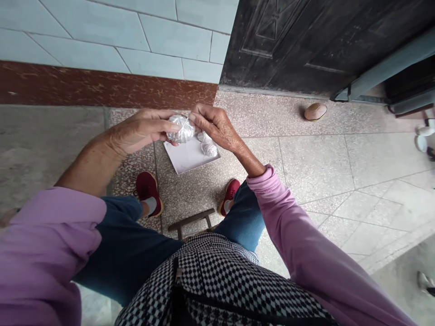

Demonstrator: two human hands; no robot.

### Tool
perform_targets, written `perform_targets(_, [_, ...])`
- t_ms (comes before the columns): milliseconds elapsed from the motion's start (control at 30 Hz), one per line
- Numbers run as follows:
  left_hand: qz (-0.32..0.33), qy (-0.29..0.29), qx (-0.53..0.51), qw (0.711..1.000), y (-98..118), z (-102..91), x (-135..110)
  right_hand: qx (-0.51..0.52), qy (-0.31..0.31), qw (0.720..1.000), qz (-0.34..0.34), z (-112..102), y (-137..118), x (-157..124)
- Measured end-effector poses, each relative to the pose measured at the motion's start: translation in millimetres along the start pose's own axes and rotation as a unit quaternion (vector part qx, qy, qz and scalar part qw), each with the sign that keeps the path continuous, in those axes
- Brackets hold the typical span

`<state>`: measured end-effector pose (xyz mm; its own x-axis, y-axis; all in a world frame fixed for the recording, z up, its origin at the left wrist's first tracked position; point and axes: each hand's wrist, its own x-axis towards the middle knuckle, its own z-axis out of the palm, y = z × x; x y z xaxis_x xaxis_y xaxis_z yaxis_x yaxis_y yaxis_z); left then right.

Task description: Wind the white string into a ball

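Fingers [169,126], left hand [139,131] and right hand [217,124], pinch silvery bundle [182,130]; contents hidden; sheet [188,159] below half-covered.

Speckled terrazzo floor [306,167], pale blue tiled wall [136,36] over red-brown skirting [102,88], dark panelled door [288,40].

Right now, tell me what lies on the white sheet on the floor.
On the white sheet, two small silvery bundles lie near the far right corner. The left hand, right hand and the larger bundle they hold cover its far edge; anything there is hidden.
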<state>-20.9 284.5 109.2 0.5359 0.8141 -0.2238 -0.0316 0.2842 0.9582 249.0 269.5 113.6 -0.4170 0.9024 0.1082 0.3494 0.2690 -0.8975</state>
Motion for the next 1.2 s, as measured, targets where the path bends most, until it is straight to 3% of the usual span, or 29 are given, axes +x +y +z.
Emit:
perform_targets(100, [-0.031,-0.046,-0.012,0.998,7,-6.1,-2,0.015,-0.004,1.000,0.019,0,-5,-1])
perform_targets(167, [-0.016,-0.061,-0.032,0.998,8,-9.8,-2,0.024,-0.003,0.999,0.045,0,-6,1])
perform_targets(367, [0.054,0.004,-0.129,0.990,6,-3.1,-4,0.062,-0.016,0.996,0.062,11,7,7])
perform_targets(533, [0.064,0.065,-0.126,0.988,10,2.5,-8,0.060,-0.068,0.996,-0.004,19,32,11])
perform_targets(667, [0.059,0.102,-0.127,0.985,9,-2.0,-2,0.003,0.008,0.997,-0.082,-6,32,6])
perform_targets(733, [0.044,0.101,-0.124,0.986,5,-1.0,2,0.002,0.025,0.996,-0.091,-17,24,3])
perform_targets(867, [-0.003,0.078,-0.098,0.992,-3,7.3,2,-0.014,-0.074,0.994,-0.076,-16,14,7])
perform_targets(967, [-0.023,0.052,-0.090,0.994,-6,11.7,0,-0.053,-0.116,0.988,-0.081,-9,18,8])
perform_targets(1100, [-0.005,0.028,-0.091,0.995,-9,11.2,2,-0.062,-0.094,0.991,-0.072,-10,16,3])
perform_targets(1200, [0.032,0.019,-0.097,0.995,-14,9.1,10,-0.045,-0.067,0.996,-0.028,-14,7,-1])
